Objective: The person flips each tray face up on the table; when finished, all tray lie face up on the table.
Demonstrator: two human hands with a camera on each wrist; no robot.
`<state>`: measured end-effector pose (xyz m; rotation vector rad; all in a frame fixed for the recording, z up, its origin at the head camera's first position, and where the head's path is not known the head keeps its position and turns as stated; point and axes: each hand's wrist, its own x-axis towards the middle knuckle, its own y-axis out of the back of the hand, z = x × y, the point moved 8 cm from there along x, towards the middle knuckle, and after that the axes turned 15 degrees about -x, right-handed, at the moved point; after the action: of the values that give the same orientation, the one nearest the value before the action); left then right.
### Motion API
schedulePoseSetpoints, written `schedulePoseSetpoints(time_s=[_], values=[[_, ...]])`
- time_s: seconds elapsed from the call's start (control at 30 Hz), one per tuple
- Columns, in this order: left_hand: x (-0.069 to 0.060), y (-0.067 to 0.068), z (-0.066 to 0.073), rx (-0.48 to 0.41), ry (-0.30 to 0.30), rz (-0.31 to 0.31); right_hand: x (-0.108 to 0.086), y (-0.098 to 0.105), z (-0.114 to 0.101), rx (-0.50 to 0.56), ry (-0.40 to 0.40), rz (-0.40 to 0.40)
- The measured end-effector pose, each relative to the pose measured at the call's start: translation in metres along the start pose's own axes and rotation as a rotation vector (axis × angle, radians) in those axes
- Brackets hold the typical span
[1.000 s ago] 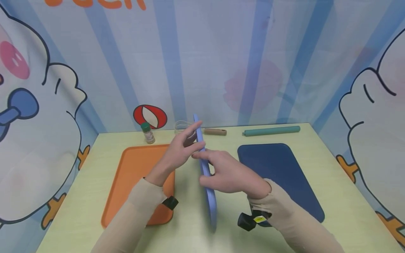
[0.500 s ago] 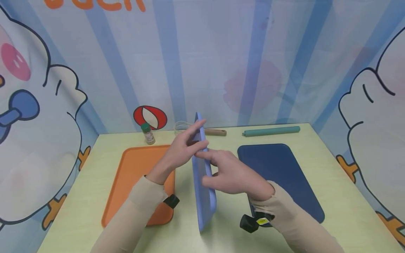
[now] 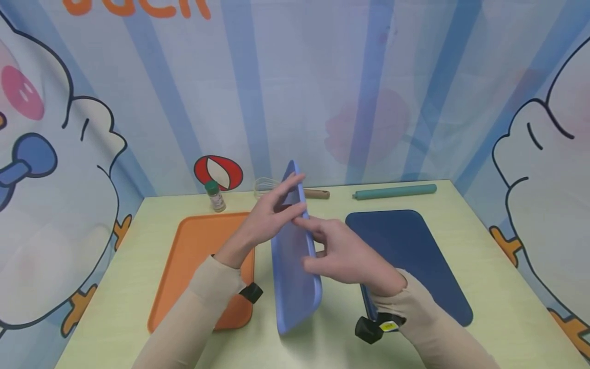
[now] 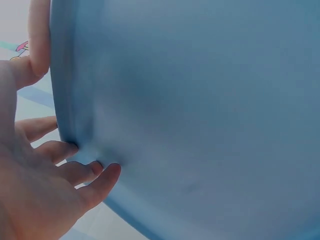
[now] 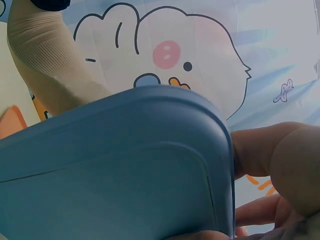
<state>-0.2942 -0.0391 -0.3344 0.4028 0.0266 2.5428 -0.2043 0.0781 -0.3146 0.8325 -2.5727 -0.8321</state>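
Between the two hands a light blue tray [image 3: 295,277] is held up on its edge, tilted, above the middle of the table. The left hand [image 3: 267,212] holds its upper part, thumb and index finger at the rim; in the left wrist view the other fingertips [image 4: 107,180] touch the tray's face [image 4: 200,110]. Gripping the right-hand rim is the right hand [image 3: 345,251], its thumb on the near side. The right wrist view shows a rounded corner of the tray [image 5: 125,150] with right-hand fingers [image 5: 260,150] on both sides of the rim.
An orange tray [image 3: 203,256] lies at the left, a dark blue tray [image 3: 405,251] at the right. Along the back are a green-capped jar [image 3: 215,197], a whisk [image 3: 318,194] partly behind the held tray, and a teal rod [image 3: 396,191].
The light blue tray has turned from nearly edge-on so that more of its face shows, its near lower end swinging left. Both hands have shifted slightly right, still holding it.
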Motion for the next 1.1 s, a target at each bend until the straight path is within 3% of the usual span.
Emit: schedulePoseSetpoints(time_s=[0.5,0.73,1.1], values=[[0.000,0.003,0.004,-0.045,-0.076,-0.001,-0.004,0.005,0.020,0.154,-0.046,0.076],[-0.008,0.010,-0.005,-0.045,-0.037,0.033,-0.009,0.005,0.031,0.231,-0.070,0.092],[-0.035,0.031,-0.032,-0.044,0.065,0.133,-0.015,0.015,0.049,0.332,-0.045,0.156]])
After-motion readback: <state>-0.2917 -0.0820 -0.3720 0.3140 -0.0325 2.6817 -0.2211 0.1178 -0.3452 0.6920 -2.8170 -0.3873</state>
